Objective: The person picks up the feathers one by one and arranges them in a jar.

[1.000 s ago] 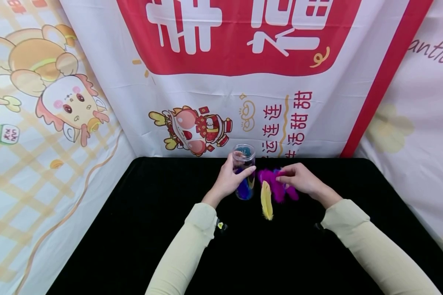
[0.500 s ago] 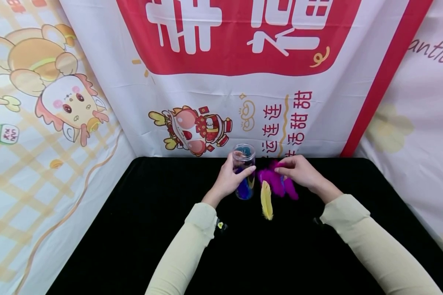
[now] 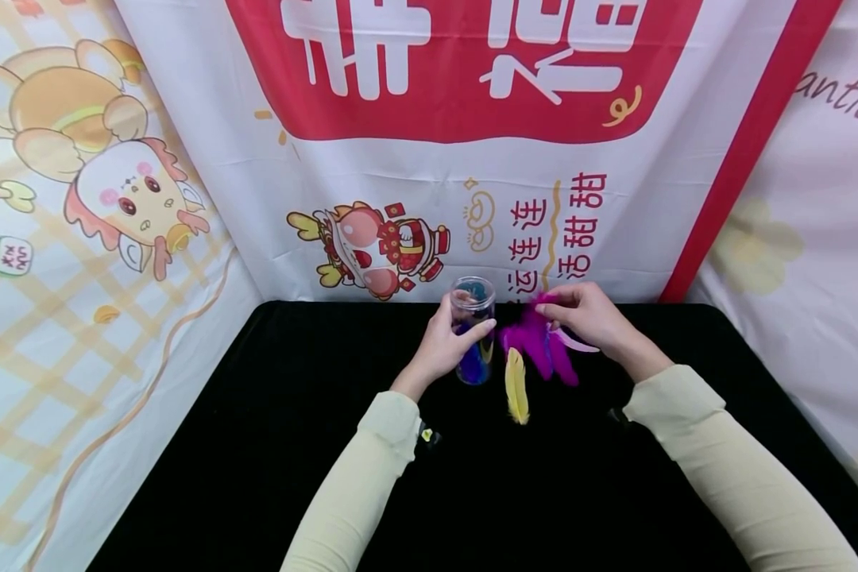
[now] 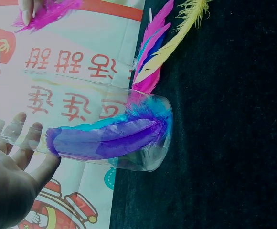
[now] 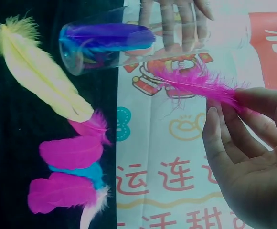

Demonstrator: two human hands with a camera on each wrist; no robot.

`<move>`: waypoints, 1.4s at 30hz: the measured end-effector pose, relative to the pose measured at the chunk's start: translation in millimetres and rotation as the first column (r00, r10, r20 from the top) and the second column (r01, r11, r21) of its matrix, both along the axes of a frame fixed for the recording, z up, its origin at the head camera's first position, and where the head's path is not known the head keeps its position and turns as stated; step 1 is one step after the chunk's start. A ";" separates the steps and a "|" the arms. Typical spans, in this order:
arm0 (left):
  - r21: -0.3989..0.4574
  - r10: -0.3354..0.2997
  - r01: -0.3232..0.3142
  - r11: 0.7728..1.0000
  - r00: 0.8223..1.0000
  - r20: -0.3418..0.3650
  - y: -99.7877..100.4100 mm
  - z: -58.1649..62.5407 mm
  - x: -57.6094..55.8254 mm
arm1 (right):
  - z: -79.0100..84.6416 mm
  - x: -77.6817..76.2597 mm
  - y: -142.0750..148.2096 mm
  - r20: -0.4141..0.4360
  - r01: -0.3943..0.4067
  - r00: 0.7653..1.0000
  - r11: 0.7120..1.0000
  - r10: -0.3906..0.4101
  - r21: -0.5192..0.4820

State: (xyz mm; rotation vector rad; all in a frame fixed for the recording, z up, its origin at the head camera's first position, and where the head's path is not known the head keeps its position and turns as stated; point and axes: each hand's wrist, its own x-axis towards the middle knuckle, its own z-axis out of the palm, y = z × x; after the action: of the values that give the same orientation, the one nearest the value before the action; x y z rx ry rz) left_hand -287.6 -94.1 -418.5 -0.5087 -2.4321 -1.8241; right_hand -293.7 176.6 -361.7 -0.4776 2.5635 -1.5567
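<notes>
My left hand grips a clear jar that stands upright near the table's back edge. Purple and blue feathers lie inside it, seen through the wall in the left wrist view. My right hand pinches a magenta feather by one end between thumb and fingers, to the right of the jar and above the table. Under it on the cloth is a small heap of magenta feathers with a blue feather and a pale pink one. A yellow feather lies in front of the heap.
A black cloth covers the table. Right behind its back edge hangs a white and red printed banner. More printed fabric stands at the left and at the right.
My right hand has risen from the feather heap with the magenta feather and moved slightly back. A pale pink feather now shows at the heap's right side. The left hand and jar stay put.
</notes>
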 end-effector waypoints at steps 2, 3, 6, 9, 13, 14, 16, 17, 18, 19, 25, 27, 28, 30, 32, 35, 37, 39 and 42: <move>0.001 -0.004 0.004 1.000 1.000 0.015 0.0 0.0 -0.7 | 2.4 0.1 -0.1 0.000 0.006 1.000 1.000 -0.006 -0.008; 0.000 -0.004 0.004 1.000 1.000 0.017 -0.1 -0.1 -1.0 | 3.9 0.2 -0.3 -0.004 0.012 1.000 1.000 -0.012 -0.010; -0.008 0.003 -0.002 1.000 1.000 0.016 -0.4 -0.1 -0.5 | 7.5 -0.1 -0.7 -0.022 0.024 0.999 1.000 -0.024 -0.016; -0.016 0.012 -0.012 1.000 1.000 -0.003 -0.5 -1.3 -0.9 | 11.9 0.2 -1.6 -0.042 0.032 0.999 0.999 -0.033 -0.026; -0.012 0.010 -0.010 1.000 1.000 -0.012 -0.5 -2.3 -1.9 | 15.9 0.0 -2.6 -0.054 0.036 0.998 0.998 -0.038 -0.049; -0.012 0.010 -0.010 1.000 1.000 -0.014 -0.4 -2.1 -1.6 | 16.9 0.2 -3.1 -0.058 0.037 0.998 0.998 -0.040 -0.055; -0.010 0.010 -0.010 1.000 1.000 -0.015 -0.4 -1.9 -1.6 | 18.6 0.3 -3.8 -0.069 0.044 0.996 0.997 -0.048 -0.060; -0.009 0.010 -0.010 1.000 1.000 -0.016 -0.4 -1.7 -1.5 | 19.4 0.5 -4.1 -0.075 0.048 0.996 0.997 -0.053 -0.063; -0.009 0.010 -0.010 1.000 1.000 -0.016 -0.3 -1.6 -1.5 | 20.1 0.6 -4.4 -0.083 0.051 0.995 0.997 -0.056 -0.066; -0.009 0.010 -0.010 1.000 1.000 -0.017 -0.2 -1.2 -1.3 | 20.7 0.6 -4.6 -0.089 0.053 0.994 0.996 -0.060 -0.071; -0.019 0.018 -0.018 1.000 1.000 -0.018 0.0 -1.4 -1.4 | 24.3 1.2 -5.5 -0.107 0.054 0.992 0.994 -0.064 -0.098; -0.025 0.021 -0.022 0.999 1.000 -0.018 0.0 -2.1 -1.6 | 25.7 1.4 -6.0 -0.102 0.056 0.993 0.993 -0.067 -0.107; -0.025 0.021 -0.022 0.999 1.000 -0.019 -0.1 -2.4 -1.7 | 26.4 1.4 -6.2 -0.103 0.055 0.992 0.992 -0.066 -0.110; -0.024 0.020 -0.021 1.000 1.000 -0.021 -0.2 -2.7 -1.8 | 27.5 0.9 -6.2 -0.108 0.054 0.992 0.992 -0.066 -0.112; -0.022 0.018 -0.019 1.000 1.000 -0.022 -0.2 -2.8 -1.9 | 28.9 0.4 -6.6 -0.116 0.048 0.991 0.992 -0.062 -0.117; -0.018 0.014 -0.015 1.000 1.000 -0.026 -0.4 -3.2 -2.2 | 31.1 -0.4 -7.2 -0.128 0.036 0.990 0.992 -0.052 -0.123; -0.016 0.011 -0.011 1.000 1.000 -0.026 -0.3 -3.4 -2.4 | 33.1 -0.2 -8.3 -0.129 0.032 0.990 0.991 -0.049 -0.132; -0.012 0.009 -0.009 1.000 1.000 -0.028 -0.1 -3.4 -2.5 | 35.1 -0.1 -9.2 -0.128 0.034 0.990 0.989 -0.052 -0.144; -0.010 0.006 -0.007 1.000 1.000 -0.028 0.1 -3.3 -2.4 | 37.9 0.6 -10.2 -0.135 0.047 0.989 0.989 -0.067 -0.140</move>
State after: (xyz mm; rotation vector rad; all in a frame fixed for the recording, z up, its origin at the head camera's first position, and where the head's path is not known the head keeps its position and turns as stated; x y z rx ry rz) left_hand -290.0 -94.0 -421.8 -0.5226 -2.4231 -1.7908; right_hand -293.0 166.4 -323.8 -0.5496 2.6034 -1.7881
